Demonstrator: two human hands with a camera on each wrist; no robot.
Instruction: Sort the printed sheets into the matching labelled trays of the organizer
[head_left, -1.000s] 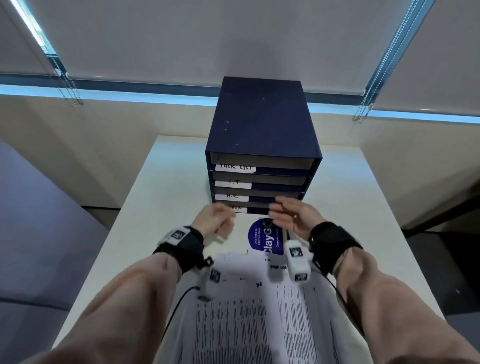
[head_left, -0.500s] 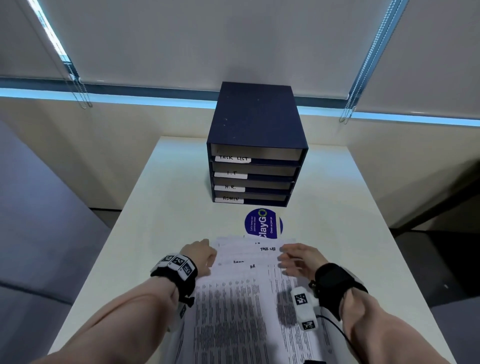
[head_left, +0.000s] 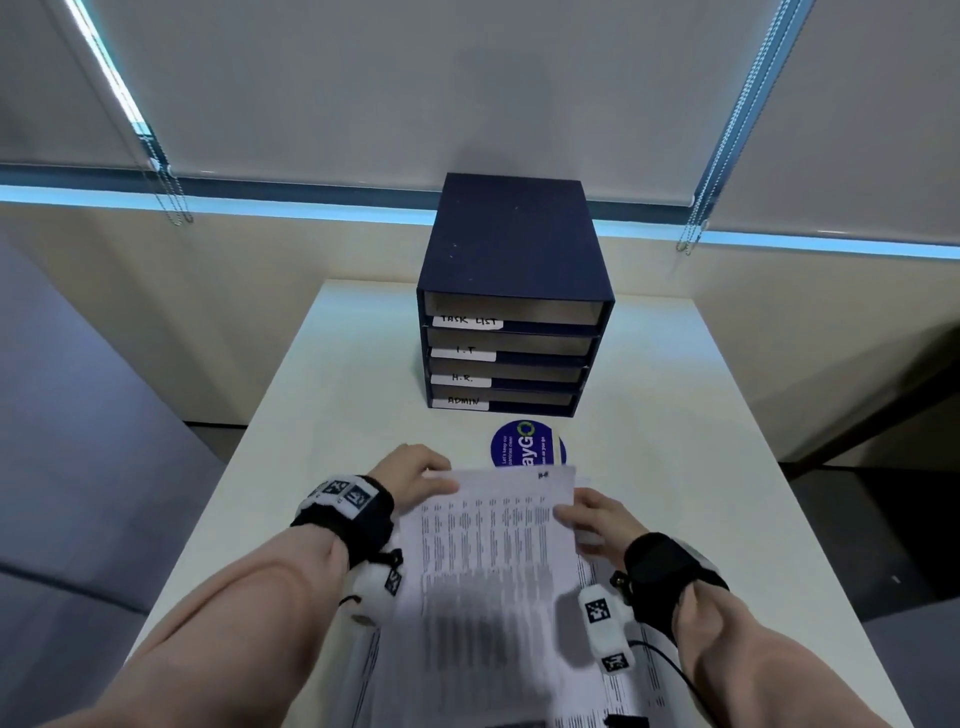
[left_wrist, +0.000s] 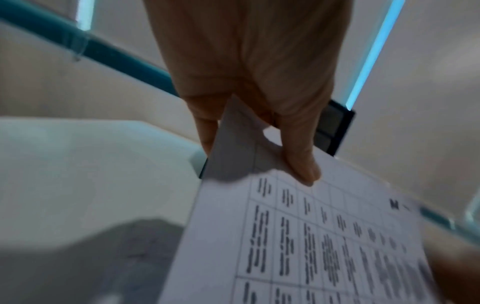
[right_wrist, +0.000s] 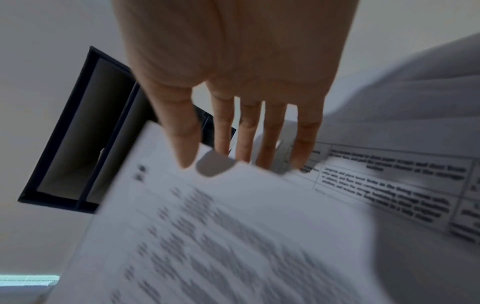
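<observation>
A printed sheet (head_left: 493, 545) with a small handwritten mark at its top right corner is raised off the pile. My left hand (head_left: 415, 475) pinches its top left corner, thumb (left_wrist: 301, 164) on top and fingers beneath. My right hand (head_left: 592, 514) pinches its right edge, thumb (right_wrist: 182, 144) on top and fingers under the paper. More printed sheets (head_left: 618, 696) lie on the table below. The dark blue organizer (head_left: 511, 296) stands further back, with four open trays labelled TASK LIST, I.T, H.R. and ADMIN from top to bottom.
A round blue sticker (head_left: 527, 444) lies on the white table (head_left: 337, 395) between the organizer and the sheets. The table's left and right edges drop to a dark floor. Drawn roller blinds (head_left: 415, 78) with bead chains hang behind the table.
Both hands drew back from the bottom tray to the pile. They have now taken hold of the top sheet and raised it off the other papers.
</observation>
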